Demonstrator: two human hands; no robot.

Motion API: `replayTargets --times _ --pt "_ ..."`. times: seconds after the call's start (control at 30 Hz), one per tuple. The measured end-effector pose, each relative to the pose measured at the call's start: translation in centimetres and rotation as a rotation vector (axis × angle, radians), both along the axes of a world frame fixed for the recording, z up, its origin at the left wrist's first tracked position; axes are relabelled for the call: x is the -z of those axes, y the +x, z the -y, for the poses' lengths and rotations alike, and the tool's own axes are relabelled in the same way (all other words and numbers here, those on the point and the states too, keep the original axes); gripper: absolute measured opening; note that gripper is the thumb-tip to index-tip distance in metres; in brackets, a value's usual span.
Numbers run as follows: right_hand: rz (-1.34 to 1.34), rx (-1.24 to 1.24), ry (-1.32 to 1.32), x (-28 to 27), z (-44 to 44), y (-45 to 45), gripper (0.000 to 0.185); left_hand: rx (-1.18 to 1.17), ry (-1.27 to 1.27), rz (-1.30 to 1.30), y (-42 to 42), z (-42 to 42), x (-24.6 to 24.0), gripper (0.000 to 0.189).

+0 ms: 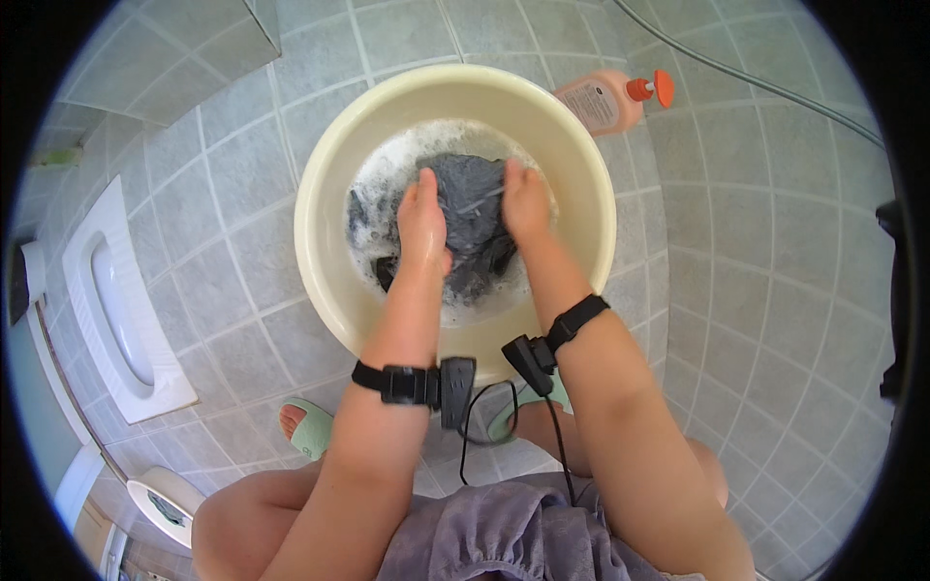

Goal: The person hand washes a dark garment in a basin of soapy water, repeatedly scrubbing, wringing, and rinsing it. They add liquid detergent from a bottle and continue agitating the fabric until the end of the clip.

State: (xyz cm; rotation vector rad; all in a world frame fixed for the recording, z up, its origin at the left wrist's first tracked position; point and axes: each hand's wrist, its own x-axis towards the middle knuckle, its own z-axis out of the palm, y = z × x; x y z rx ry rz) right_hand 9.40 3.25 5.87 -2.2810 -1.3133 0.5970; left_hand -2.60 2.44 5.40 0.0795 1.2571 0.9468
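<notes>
A round cream plastic basin stands before me on the tiled floor, with foamy water inside. Between my hands is a bunched wet dark grey cloth, raised over more dark fabric in the suds. My left hand grips the cloth's left side, thumb up. At the opposite side, my right hand is closed on the cloth too, slightly blurred. Darker fabric lies in the water below and to the left. Both forearms wear black straps with small black devices and cables.
A pink pump bottle with an orange pump touches the basin's upper right side. A white squat toilet is set in the floor at left. A grey hose hangs at upper right. An oval white container stands at lower left.
</notes>
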Motion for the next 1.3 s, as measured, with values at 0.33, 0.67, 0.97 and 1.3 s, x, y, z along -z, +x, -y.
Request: replayTargets --times 0.33,0.67,0.97,1.3 --pt "-0.153 -0.440 0.223 -1.6 3.7 -3.9 0.025 0.110 -0.163 0.374 -1.6 0.4 1.9 0.042" --pt "-0.095 -0.753 0.112 2.0 4.8 -4.3 0.015 0.041 0.209 0.800 -0.3 2.3 -1.9 0.041" --pt "-0.527 -0.624 0.026 -7.0 -0.7 2.2 0.042 0.508 0.349 0.045 -2.4 -1.8 -8.4 0.032" --pt "-1.230 -0.391 0.025 -21.0 -1.8 6.1 0.040 1.027 0.623 -0.775 -8.5 -3.7 -9.3 0.027"
